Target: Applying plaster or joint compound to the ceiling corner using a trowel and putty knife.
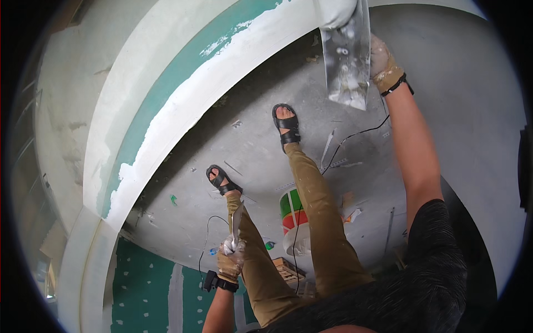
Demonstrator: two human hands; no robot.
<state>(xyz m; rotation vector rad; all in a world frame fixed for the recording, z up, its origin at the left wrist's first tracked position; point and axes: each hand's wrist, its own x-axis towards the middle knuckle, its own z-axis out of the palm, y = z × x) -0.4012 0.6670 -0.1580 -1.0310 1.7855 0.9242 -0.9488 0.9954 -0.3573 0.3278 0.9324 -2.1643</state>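
In the head view, at one o'clock, a long metal pan (348,61): narrow, straight-edged, shiny grey, smeared and spotted with white paste. At the twelve o'clock end, a rounded white lump (336,12), cut off by the picture's upper edge. Long axis running nearly from twelve to six, lower end pointing just short of six, over the grey floor (250,144). Overlaps the edge of the curved wall (180,114); cannot tell whether touching it. Just beside, on the three o'clock side, the right hand (383,60), in a dusty tan glove, holding the pan by its long edge, fingertips hidden.

At seven o'clock, the left hand (230,261), gloved and caked with white, wrapped around a knife (237,219): thin pale metal blade, long axis close to upright, tip pointing slightly past twelve. Handle mostly covered by the grip.

From nine to twelve o'clock, along the curved wall, a green band (158,94) beside a ragged white coat. Near five, between the trousered legs, a green, red and white bucket (290,204).
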